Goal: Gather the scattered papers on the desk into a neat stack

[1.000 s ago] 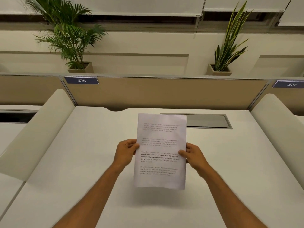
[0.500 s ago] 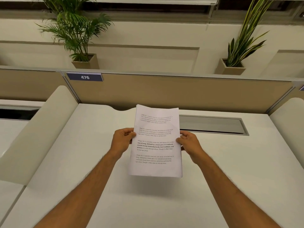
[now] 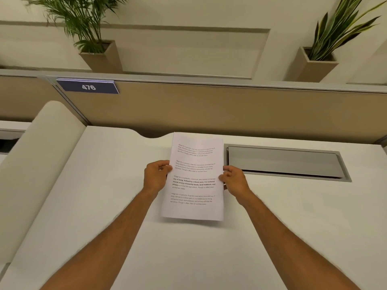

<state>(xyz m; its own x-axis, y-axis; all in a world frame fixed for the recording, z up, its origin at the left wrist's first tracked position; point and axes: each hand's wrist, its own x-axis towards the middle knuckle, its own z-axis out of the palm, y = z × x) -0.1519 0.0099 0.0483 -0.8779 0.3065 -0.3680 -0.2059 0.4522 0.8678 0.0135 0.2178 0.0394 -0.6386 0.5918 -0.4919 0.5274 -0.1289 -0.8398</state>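
A stack of white printed papers (image 3: pixel 194 176) is held upright-tilted above the middle of the white desk (image 3: pixel 104 206), its lower edge hanging a little over the desktop and casting a shadow. My left hand (image 3: pixel 156 175) grips the stack's left edge at mid-height. My right hand (image 3: pixel 232 180) grips the right edge, thumb on the front sheet. Several paragraphs of text show on the top sheet. No loose sheets lie elsewhere on the desk.
A grey cable hatch (image 3: pixel 284 162) is set into the desk right of the papers. A tan partition (image 3: pixel 230 109) with a blue tag 476 (image 3: pixel 89 87) runs along the back. Cream side dividers (image 3: pixel 39 164) flank the desk. Two potted plants (image 3: pixel 98 53) stand behind.
The papers and both hands have moved farther away from me toward the back of the desk, still held the same way; the view has tilted downward.
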